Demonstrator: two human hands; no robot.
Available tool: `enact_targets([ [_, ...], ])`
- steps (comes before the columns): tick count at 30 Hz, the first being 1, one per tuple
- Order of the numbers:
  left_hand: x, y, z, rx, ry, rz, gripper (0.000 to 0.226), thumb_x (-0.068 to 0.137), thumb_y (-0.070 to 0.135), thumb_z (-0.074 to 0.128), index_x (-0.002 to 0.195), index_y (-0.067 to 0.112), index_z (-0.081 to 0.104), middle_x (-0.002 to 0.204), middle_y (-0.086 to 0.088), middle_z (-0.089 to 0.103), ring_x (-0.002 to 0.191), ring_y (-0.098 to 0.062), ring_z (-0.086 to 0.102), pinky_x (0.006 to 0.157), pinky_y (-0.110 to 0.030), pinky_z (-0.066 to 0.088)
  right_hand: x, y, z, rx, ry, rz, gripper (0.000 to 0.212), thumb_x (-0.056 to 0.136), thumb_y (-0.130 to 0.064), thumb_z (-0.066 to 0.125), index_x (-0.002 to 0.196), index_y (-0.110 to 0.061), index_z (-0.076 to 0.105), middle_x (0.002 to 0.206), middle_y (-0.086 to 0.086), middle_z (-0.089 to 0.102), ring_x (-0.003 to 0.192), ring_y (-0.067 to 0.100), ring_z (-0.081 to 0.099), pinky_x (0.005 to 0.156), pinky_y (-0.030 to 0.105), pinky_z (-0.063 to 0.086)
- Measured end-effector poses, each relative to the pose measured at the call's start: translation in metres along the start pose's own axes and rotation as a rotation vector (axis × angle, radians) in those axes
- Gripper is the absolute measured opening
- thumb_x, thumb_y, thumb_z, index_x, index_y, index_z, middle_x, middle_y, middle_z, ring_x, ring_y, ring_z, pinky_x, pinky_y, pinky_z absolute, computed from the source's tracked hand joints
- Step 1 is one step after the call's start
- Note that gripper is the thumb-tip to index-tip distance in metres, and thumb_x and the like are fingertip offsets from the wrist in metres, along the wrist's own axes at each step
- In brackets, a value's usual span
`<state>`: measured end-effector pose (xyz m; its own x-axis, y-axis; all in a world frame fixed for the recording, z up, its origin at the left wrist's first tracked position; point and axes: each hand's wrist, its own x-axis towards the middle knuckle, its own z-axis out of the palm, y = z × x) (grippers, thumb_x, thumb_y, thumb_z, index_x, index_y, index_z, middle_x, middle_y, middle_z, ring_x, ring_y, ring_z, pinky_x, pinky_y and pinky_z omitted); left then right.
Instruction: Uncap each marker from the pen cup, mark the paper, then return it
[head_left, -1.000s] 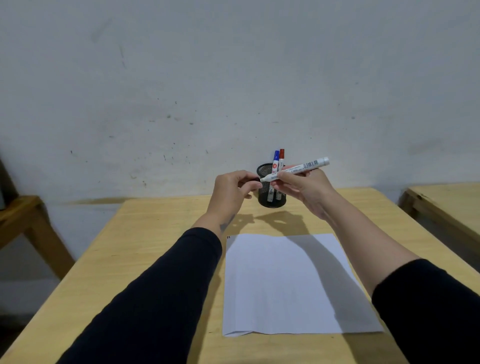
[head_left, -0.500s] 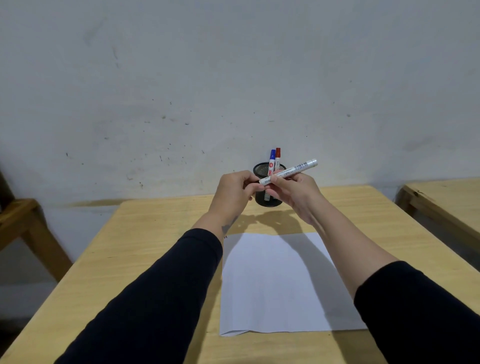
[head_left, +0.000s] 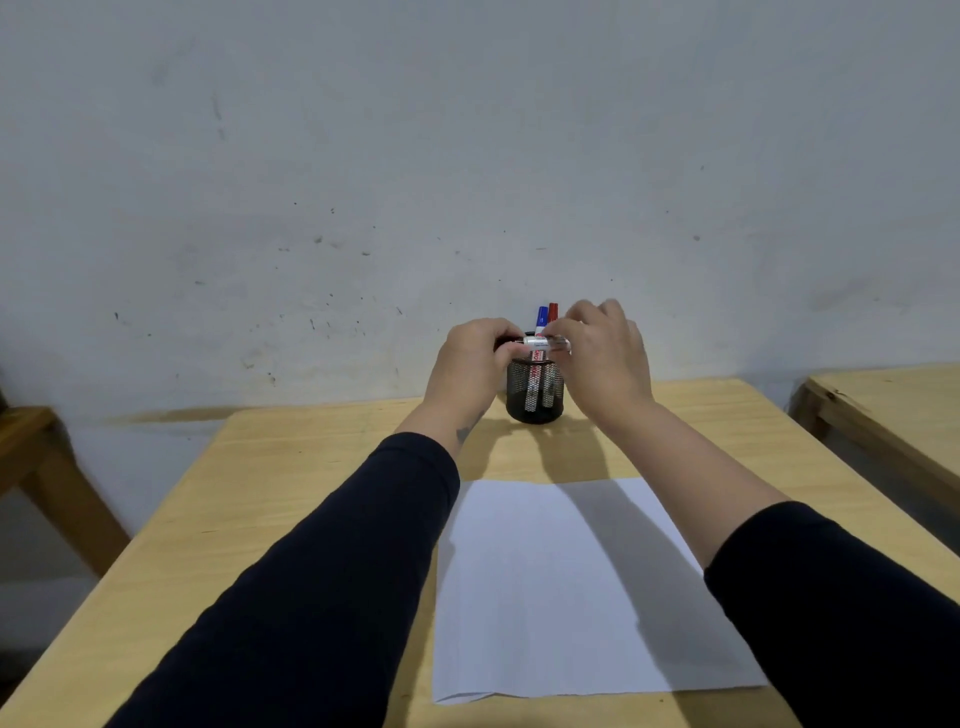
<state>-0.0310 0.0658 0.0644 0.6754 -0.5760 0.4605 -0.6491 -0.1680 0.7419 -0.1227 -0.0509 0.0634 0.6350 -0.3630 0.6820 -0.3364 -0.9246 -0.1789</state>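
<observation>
A light wooden table (head_left: 311, 493) stands against a scuffed, speckled grey-white wall (head_left: 363, 182). Left of the table, part of a darker wooden stand (head_left: 47, 467) shows; right of it, another wooden table's corner (head_left: 893, 410).

Both arms outstretched, left hand (head_left: 470, 364) and right hand (head_left: 602, 358) raised close together, fingers curled

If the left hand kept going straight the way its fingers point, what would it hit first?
Most likely the right hand. The left hand grips one end of the marker, its fingers pointing along it toward the right hand holding the other end. The pen cup seems to sit just behind and below, though depth is unclear.
</observation>
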Motion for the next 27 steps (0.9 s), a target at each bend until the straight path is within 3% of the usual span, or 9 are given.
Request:
enact_targets([
  [4, 0.012, -0.006, 0.008, 0.001, 0.029, -0.062, 0.065, 0.085, 0.024, 0.070, 0.142, 0.012, 0.041, 0.126, -0.004, 0.060, 0.116, -0.016, 0.057, 0.095, -0.027, 0.043, 0.022, 0.007, 0.007, 0.140, -0.039, 0.146, 0.024, 0.091, -0.020, 0.057, 0.112, -0.017, 0.069, 0.106, 0.006, 0.064, 0.100, 0.028, 0.054, 0.072, 0.034, 0.042],
  [9, 0.013, -0.042, 0.042, 0.118, -0.026, -0.201, 0.081, 0.083, 0.030, 0.072, 0.149, 0.013, 0.027, 0.149, -0.004, 0.040, 0.138, -0.018, 0.036, 0.108, -0.029, 0.031, 0.064, 0.000, 0.013, 0.505, -0.038, 0.367, 0.022, 0.088, -0.024, 0.061, 0.107, -0.016, 0.069, 0.086, 0.003, 0.069, 0.080, 0.023, 0.067, 0.076, 0.035, 0.053],
  [13, 0.018, -0.063, 0.070, 0.017, -0.034, -0.323, 0.095, 0.077, 0.035, 0.076, 0.150, 0.013, 0.020, 0.152, -0.004, 0.035, 0.141, -0.021, 0.034, 0.112, -0.036, 0.034, 0.080, -0.003, 0.043, 0.515, -0.106, 0.466, 0.025, 0.087, -0.018, 0.060, 0.111, -0.014, 0.065, 0.095, 0.006, 0.070, 0.084, 0.020, 0.065, 0.078, 0.031, 0.051],
  [16, 0.026, -0.074, 0.085, -0.075, -0.007, -0.343, 0.084, 0.069, 0.042, 0.078, 0.137, 0.018, 0.035, 0.133, -0.003, 0.055, 0.123, -0.023, 0.053, 0.099, -0.044, 0.048, 0.082, 0.000, 0.074, 0.446, -0.229, 0.514, 0.018, 0.084, -0.015, 0.058, 0.098, -0.009, 0.068, 0.095, 0.011, 0.070, 0.083, 0.027, 0.065, 0.065, 0.028, 0.048],
  [19, 0.027, -0.077, 0.090, -0.118, -0.003, -0.299, 0.064, 0.075, 0.032, 0.075, 0.130, 0.023, 0.044, 0.122, 0.002, 0.060, 0.112, -0.018, 0.058, 0.094, -0.040, 0.051, 0.080, 0.001, 0.094, 0.296, -0.385, 0.488, 0.006, 0.081, -0.010, 0.061, 0.080, -0.005, 0.064, 0.074, 0.009, 0.059, 0.069, 0.026, 0.055, 0.046, 0.023, 0.032],
  [22, 0.027, -0.082, 0.093, -0.170, 0.000, -0.277, 0.056, 0.079, 0.025, 0.072, 0.129, 0.025, 0.046, 0.123, 0.003, 0.059, 0.112, -0.016, 0.057, 0.094, -0.040, 0.051, 0.081, 0.000, 0.103, 0.169, -0.440, 0.469, 0.025, 0.087, -0.010, 0.055, 0.064, -0.008, 0.046, 0.059, 0.003, 0.038, 0.054, 0.019, 0.041, 0.042, 0.024, 0.021],
  [27, 0.025, -0.077, 0.089, -0.174, -0.008, -0.272, 0.053, 0.079, 0.023, 0.073, 0.125, 0.025, 0.049, 0.121, 0.003, 0.060, 0.111, -0.016, 0.057, 0.094, -0.039, 0.050, 0.083, -0.003, 0.101, 0.152, -0.456, 0.478, 0.039, 0.085, -0.004, 0.056, 0.054, -0.012, 0.034, 0.057, 0.003, 0.036, 0.048, 0.014, 0.033, 0.041, 0.025, 0.020],
])
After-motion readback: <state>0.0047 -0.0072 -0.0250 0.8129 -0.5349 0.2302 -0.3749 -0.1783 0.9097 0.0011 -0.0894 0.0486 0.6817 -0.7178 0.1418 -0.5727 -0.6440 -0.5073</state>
